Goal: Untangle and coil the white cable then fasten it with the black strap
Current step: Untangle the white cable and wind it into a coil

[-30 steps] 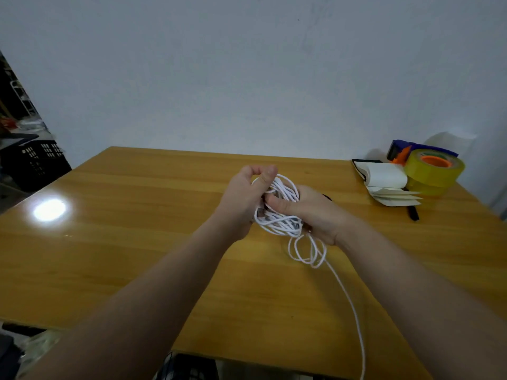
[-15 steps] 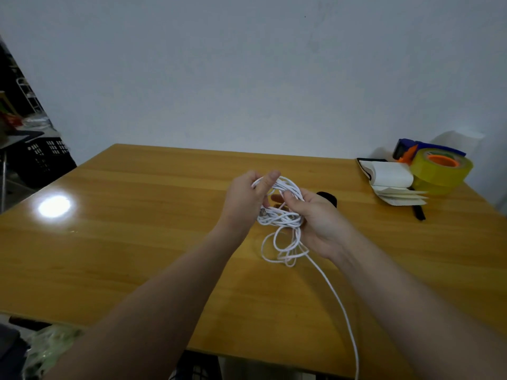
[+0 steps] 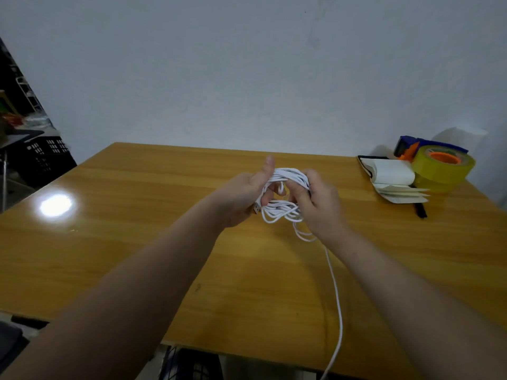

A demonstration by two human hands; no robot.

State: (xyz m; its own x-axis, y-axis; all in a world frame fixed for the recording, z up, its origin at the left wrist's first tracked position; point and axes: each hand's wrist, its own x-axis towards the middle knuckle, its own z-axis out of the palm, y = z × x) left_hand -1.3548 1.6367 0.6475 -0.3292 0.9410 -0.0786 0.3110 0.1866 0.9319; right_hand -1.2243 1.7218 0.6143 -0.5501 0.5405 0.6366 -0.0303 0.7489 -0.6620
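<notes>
A bundle of white cable (image 3: 279, 209) hangs between both hands above the middle of the wooden table (image 3: 137, 242). My left hand (image 3: 244, 196) grips the left side of the loops, thumb up, with a plug end at its palm. My right hand (image 3: 318, 204) grips the right side, fingers curled round the strands. One loose strand runs from the bundle down past the table's front edge. The black strap is hidden behind my right hand.
At the back right stand a yellow tape roll (image 3: 444, 168) on a blue dispenser, a folded white paper stack (image 3: 395, 182) and a black pen (image 3: 419, 209). A dark crate (image 3: 44, 157) sits beyond the table's left side.
My hands have lifted slightly and turned the bundle, with the right hand moving over it. The dangling loops below have shortened. The black strap seen beside my right hand is now covered.
</notes>
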